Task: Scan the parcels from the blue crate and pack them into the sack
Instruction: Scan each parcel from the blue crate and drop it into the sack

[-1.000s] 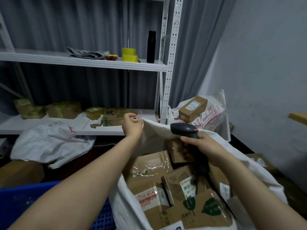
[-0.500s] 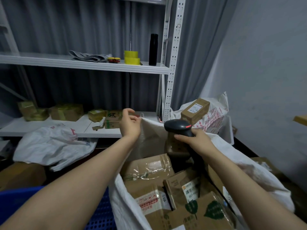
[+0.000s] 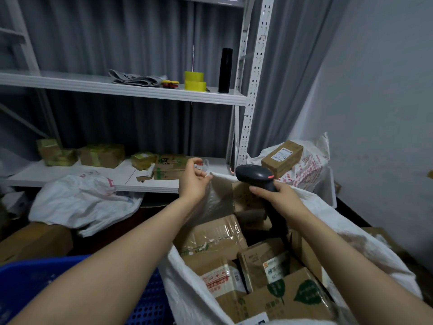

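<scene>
A white woven sack (image 3: 187, 287) stands open in front of me, filled with several taped cardboard parcels (image 3: 215, 235). My left hand (image 3: 193, 181) pinches the sack's far rim and holds it up. My right hand (image 3: 281, 198) grips a black barcode scanner (image 3: 254, 175) above the sack's mouth, its red light showing. The blue crate (image 3: 28, 287) sits at the lower left, its inside hidden by my left arm.
A white metal shelf (image 3: 131, 89) holds yellow tape rolls (image 3: 194, 80) and a black bottle (image 3: 225, 70). Boxes (image 3: 102, 154) line the lower shelf. A second sack (image 3: 307, 167) with a parcel on top stands behind. An empty sack (image 3: 79, 202) lies on the floor left.
My right hand has lifted the scanner up and a little left, out of the sack. My left hand still holds the rim, raised slightly.
</scene>
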